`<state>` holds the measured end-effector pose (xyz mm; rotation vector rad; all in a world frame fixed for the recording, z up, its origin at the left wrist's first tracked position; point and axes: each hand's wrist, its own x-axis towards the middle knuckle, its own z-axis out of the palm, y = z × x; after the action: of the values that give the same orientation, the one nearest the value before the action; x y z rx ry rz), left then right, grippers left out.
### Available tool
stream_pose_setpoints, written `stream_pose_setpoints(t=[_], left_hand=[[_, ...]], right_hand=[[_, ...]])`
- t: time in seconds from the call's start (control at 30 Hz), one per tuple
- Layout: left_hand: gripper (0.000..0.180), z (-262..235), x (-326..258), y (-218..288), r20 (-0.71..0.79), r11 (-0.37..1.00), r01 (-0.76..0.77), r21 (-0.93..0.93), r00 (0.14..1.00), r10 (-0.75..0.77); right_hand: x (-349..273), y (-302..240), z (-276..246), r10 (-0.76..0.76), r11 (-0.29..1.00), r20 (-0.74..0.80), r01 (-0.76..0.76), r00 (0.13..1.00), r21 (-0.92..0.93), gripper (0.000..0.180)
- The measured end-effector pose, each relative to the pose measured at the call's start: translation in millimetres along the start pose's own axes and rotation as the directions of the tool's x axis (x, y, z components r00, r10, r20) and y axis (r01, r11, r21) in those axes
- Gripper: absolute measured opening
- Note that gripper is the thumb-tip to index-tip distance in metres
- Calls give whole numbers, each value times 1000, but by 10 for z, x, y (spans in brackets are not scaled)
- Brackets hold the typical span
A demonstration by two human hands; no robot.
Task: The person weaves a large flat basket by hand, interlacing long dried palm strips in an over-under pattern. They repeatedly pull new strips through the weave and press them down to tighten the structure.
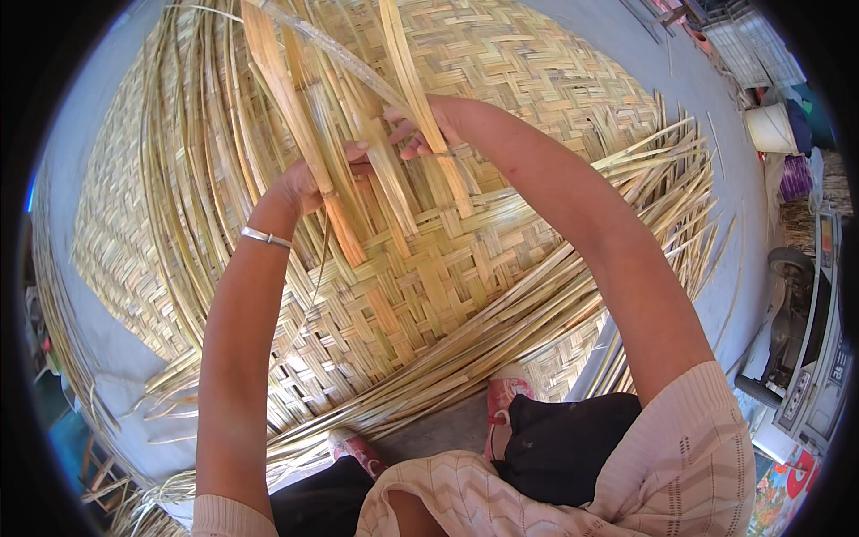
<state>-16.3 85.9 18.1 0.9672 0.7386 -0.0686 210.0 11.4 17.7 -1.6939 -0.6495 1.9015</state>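
Observation:
A large woven mat [537, 67] of flattened pale yellow reed strips spreads out in front of me. Several long loose strips run away from me across its left and middle part. My left hand [309, 186] is closed around a flat split reed strip [338, 215], which covers part of the fingers. Just right of it, my right hand [428, 130] has its fingers curled around another reed strip [456, 186]. The fingertips of both hands come close together over a middle strip [391, 179]. A thin greyish reed [335, 49] slants across above them.
A thick bundle of unwoven reed ends [483, 336] crosses before my feet and fans out at the right. My red shoes [508, 398] stand by its near edge. On the right lie a vehicle-like metal frame with wheels [787, 277] and a white bucket [771, 128].

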Motion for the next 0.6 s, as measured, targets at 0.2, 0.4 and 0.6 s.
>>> stream_pose_setpoints(t=[0.2,0.4,0.6], left_hand=[[43,3,25,-151,83,968,-20,-249,996,42],[50,12,68,-231,59,955,-42,-294,996,62],[40,-5,39,-179,155,988,44,-148,988,-20]], right_hand=[[32,39,-10,-129,987,28,126,991,97,34],[-58,15,-12,-381,849,150,281,912,448,35],[-102,-119,64,-355,901,146,297,923,315,39]])
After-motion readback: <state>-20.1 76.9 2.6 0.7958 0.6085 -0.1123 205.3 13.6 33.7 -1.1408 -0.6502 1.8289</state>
